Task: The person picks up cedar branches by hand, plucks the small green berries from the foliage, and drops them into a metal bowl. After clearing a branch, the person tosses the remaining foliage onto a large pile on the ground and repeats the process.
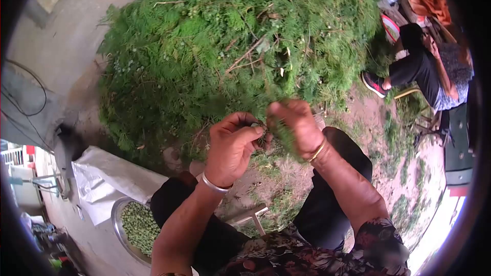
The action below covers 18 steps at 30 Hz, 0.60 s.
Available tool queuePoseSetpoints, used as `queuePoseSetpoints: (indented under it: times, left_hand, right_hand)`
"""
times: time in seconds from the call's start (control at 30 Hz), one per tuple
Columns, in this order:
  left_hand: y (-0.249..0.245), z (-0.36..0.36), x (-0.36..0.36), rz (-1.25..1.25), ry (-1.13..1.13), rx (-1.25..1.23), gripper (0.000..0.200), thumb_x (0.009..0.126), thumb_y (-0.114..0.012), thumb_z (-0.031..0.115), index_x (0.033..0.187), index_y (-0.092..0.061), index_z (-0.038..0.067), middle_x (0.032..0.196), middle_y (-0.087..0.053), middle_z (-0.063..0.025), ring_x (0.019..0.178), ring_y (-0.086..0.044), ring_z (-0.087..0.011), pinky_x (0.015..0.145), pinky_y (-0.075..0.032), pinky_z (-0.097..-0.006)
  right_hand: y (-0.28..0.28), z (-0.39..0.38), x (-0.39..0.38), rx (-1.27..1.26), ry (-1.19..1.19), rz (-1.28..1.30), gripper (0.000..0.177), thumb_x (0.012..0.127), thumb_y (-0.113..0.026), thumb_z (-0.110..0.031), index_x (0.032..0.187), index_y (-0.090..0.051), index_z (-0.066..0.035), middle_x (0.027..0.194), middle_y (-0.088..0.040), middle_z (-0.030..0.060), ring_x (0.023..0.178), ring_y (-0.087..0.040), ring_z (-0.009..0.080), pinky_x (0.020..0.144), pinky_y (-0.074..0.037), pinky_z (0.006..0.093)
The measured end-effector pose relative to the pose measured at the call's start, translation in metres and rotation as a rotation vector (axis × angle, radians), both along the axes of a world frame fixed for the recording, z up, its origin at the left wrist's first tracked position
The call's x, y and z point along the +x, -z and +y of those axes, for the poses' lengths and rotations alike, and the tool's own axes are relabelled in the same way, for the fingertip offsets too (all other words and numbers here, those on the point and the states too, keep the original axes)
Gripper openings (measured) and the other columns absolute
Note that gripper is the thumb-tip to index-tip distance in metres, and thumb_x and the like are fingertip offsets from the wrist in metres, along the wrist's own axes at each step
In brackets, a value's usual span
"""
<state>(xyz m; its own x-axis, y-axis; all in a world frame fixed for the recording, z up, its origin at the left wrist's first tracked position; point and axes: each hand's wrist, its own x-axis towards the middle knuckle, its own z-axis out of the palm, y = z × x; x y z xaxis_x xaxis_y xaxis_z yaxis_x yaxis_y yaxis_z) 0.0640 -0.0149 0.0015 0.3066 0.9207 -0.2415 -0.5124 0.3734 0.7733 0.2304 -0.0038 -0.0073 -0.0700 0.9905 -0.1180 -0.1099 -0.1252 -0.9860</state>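
Note:
In the head view my left hand [232,145], with a silver bangle at the wrist, pinches a small piece of greenery between thumb and fingers. Close beside it, my right hand [299,127], with a gold bangle, is closed around a green sprig [284,138] that is blurred by motion. Both hands are above the near edge of a large heap of leafy green branches [204,46]. At the lower left, a round metal bowl [116,221] holds many small green berries or cones [139,227].
A white sheet [105,179] lies beside the bowl. Another person [419,69] sits at the right, near a red-rimmed basin [389,28]. Cables [30,115] hang at the left. Scattered green bits lie on the ground [368,122].

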Motion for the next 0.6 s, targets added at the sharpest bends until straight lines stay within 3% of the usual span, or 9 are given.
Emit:
queuePoseSetpoints:
  times: [0.03, 0.07, 0.17, 0.23, 0.3, 0.33, 0.5, 0.57, 0.6]
  left_hand:
    - [-0.001, 0.002, -0.001, -0.191, 0.030, -0.075, 0.016, 0.080, -0.057, -0.006, 0.096, -0.058, -0.003, 0.082, -0.060, -0.0101, 0.071, -0.061, -0.0226, 0.062, -0.050, -0.0327]
    - [-0.004, 0.003, -0.002, -0.249, 0.025, -0.080, 0.013, 0.081, -0.055, -0.005, 0.094, -0.057, -0.003, 0.087, -0.061, -0.0134, 0.070, -0.059, -0.0218, 0.060, -0.049, -0.0319]
    - [-0.003, 0.008, -0.011, -0.407, 0.037, -0.166, 0.014, 0.084, -0.051, -0.001, 0.097, -0.056, -0.004, 0.093, -0.061, -0.0156, 0.074, -0.057, -0.0212, 0.062, -0.048, -0.0309]
    - [0.005, 0.013, -0.019, -0.484, 0.093, -0.151, 0.018, 0.086, -0.048, 0.002, 0.102, -0.055, -0.004, 0.096, -0.059, -0.0175, 0.079, -0.056, -0.0221, 0.065, -0.048, -0.0306]
    - [0.007, 0.015, -0.020, -0.568, 0.026, -0.279, 0.019, 0.087, -0.048, 0.005, 0.103, -0.054, -0.004, 0.095, -0.059, -0.0174, 0.079, -0.056, -0.0228, 0.066, -0.048, -0.0299]
    - [0.006, 0.015, -0.019, -0.549, 0.007, -0.329, 0.020, 0.089, -0.050, 0.010, 0.103, -0.055, -0.004, 0.093, -0.059, -0.0179, 0.077, -0.055, -0.0237, 0.066, -0.049, -0.0301]
    - [0.036, 0.008, -0.009, -0.322, 0.067, -0.398, 0.025, 0.091, -0.054, 0.021, 0.103, -0.057, -0.001, 0.090, -0.061, -0.0136, 0.073, -0.060, -0.0223, 0.061, -0.052, -0.0315]
    - [0.032, 0.004, 0.007, -0.366, 0.099, -0.500, 0.020, 0.089, -0.055, 0.020, 0.096, -0.058, 0.001, 0.083, -0.061, -0.0107, 0.067, -0.059, -0.0222, 0.058, -0.051, -0.0324]
    - [0.033, 0.003, 0.013, -0.333, 0.072, -0.429, 0.023, 0.088, -0.058, 0.022, 0.102, -0.059, 0.004, 0.088, -0.062, -0.0069, 0.073, -0.060, -0.0217, 0.061, -0.050, -0.0341]
  right_hand:
    - [-0.006, 0.001, 0.003, -0.145, 0.060, 0.293, 0.022, 0.089, -0.060, -0.021, 0.079, -0.062, -0.002, 0.067, -0.061, 0.0054, 0.055, -0.051, 0.0072, 0.045, -0.037, 0.0238]
    - [-0.013, 0.002, 0.008, -0.236, 0.054, 0.391, 0.020, 0.091, -0.059, -0.023, 0.082, -0.062, -0.005, 0.069, -0.061, 0.0010, 0.054, -0.048, 0.0055, 0.045, -0.035, 0.0198]
    - [-0.015, 0.010, 0.017, -0.268, 0.031, 0.454, 0.020, 0.090, -0.060, -0.025, 0.086, -0.061, -0.005, 0.070, -0.060, 0.0008, 0.052, -0.047, 0.0067, 0.044, -0.034, 0.0200]
    - [-0.018, 0.010, 0.023, -0.324, -0.018, 0.587, 0.022, 0.091, -0.058, -0.026, 0.088, -0.060, -0.005, 0.077, -0.061, 0.0041, 0.057, -0.049, 0.0097, 0.050, -0.038, 0.0226]
    - [-0.028, 0.010, 0.017, -0.347, 0.143, 0.738, 0.024, 0.092, -0.053, -0.027, 0.092, -0.058, -0.003, 0.088, -0.061, 0.0099, 0.069, -0.054, 0.0163, 0.060, -0.045, 0.0291]
    - [-0.019, 0.017, 0.019, -0.259, 0.015, 0.858, 0.025, 0.093, -0.050, -0.025, 0.095, -0.055, -0.001, 0.097, -0.060, 0.0159, 0.086, -0.058, 0.0249, 0.075, -0.048, 0.0368]
    - [-0.028, 0.007, 0.004, -0.202, 0.021, 0.756, 0.030, 0.094, -0.049, -0.026, 0.091, -0.057, 0.003, 0.096, -0.064, 0.0178, 0.091, -0.062, 0.0280, 0.086, -0.050, 0.0353]
    - [-0.030, 0.000, -0.003, -0.067, -0.076, 0.369, 0.029, 0.093, -0.052, -0.023, 0.087, -0.061, 0.004, 0.082, -0.065, 0.0095, 0.078, -0.062, 0.0187, 0.077, -0.050, 0.0287]
    - [-0.016, -0.003, 0.005, -0.017, -0.120, 0.085, 0.023, 0.092, -0.055, -0.018, 0.086, -0.064, 0.003, 0.072, -0.060, 0.0012, 0.069, -0.054, 0.0089, 0.068, -0.046, 0.0242]
